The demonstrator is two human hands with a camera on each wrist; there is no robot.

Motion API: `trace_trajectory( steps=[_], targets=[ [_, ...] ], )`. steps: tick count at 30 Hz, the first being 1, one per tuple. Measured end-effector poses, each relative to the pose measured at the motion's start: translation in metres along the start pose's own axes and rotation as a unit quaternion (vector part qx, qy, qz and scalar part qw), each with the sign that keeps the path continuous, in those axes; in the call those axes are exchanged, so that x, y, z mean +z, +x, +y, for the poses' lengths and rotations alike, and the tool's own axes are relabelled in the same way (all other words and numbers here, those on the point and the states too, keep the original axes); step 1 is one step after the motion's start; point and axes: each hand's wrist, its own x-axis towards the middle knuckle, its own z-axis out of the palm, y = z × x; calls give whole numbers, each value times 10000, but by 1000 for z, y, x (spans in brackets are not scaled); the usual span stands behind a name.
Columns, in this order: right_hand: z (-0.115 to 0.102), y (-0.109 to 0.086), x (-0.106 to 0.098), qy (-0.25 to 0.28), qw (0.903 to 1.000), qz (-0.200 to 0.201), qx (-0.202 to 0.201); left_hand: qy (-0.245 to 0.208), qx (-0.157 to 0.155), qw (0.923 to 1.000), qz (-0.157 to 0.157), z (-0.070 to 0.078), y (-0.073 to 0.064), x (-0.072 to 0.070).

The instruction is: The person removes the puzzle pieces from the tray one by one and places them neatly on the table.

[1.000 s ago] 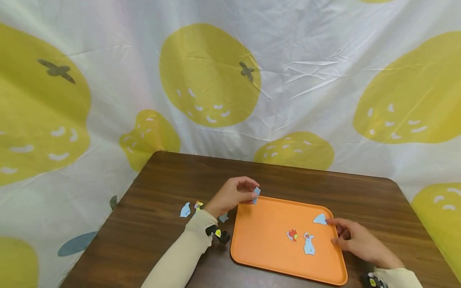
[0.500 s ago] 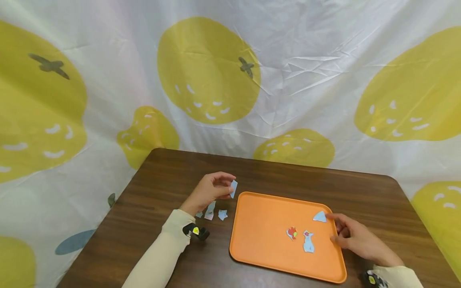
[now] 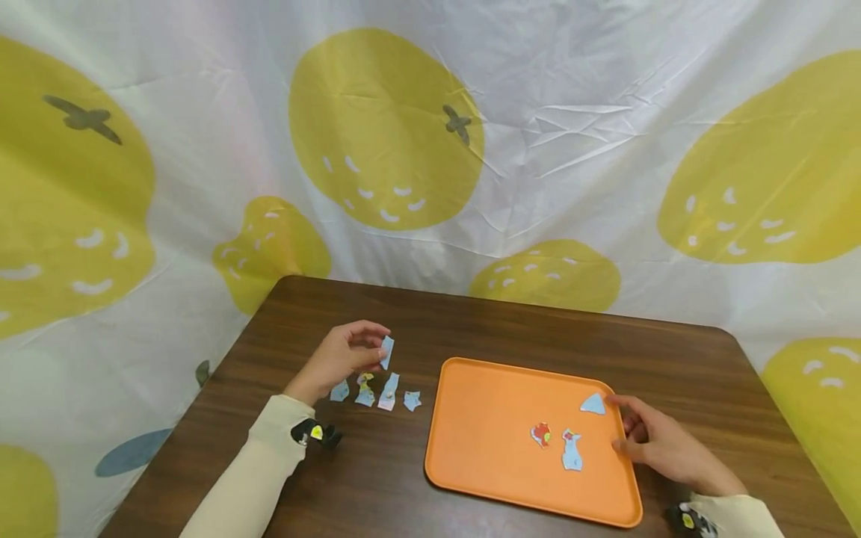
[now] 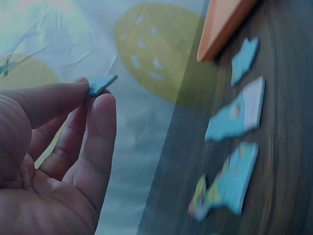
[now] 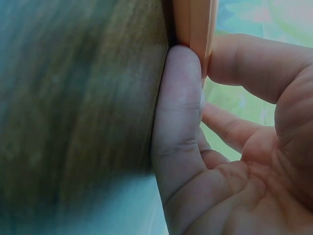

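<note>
My left hand (image 3: 336, 360) pinches a light blue puzzle piece (image 3: 387, 352) between thumb and fingers, held up above the table's left part. In the left wrist view that piece is seen nearly edge-on. The orange tray (image 3: 484, 441) lies flat to the right. On it are a blue triangular piece (image 3: 593, 404), a small red piece (image 3: 541, 435) and a long blue piece with a red patch (image 3: 572, 453). With thumb and forefinger my right hand (image 3: 662, 444) grips the tray's right rim; the right wrist view shows fingers (image 5: 178, 112) on both sides of the edge.
Left of the tray, several pieces lie in a row on the brown wooden table (image 3: 377, 478), among them a blue-and-pink one (image 3: 389, 392) and a star-like blue one (image 3: 412, 401). A lemon-patterned cloth (image 3: 538, 149) hangs behind the table.
My left hand has moved left with its piece, from above the tray's far left corner to over the row of loose pieces, uncovering more of them. The right hand stays at the rim.
</note>
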Motion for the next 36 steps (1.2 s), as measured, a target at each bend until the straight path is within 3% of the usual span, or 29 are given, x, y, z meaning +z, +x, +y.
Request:
trace_trajectory(
  steps=[10, 20, 30, 36],
  targets=[
    [-5, 1, -1, -204, 9998, 14, 68, 297, -320, 9990, 60, -14, -20, -40],
    [-2, -2, -2, -165, 9998, -28, 82, 482, -485, 9975, 149, -29, -34, -59],
    [2, -5, 0, -38, 9999, -76, -54, 1052, -866, 9906, -78, -39, -43, -82],
    [-3, -2, 2, -196, 9998, -41, 24, 1364, -874, 9867, -140, -43, -46, -91]
  ],
)
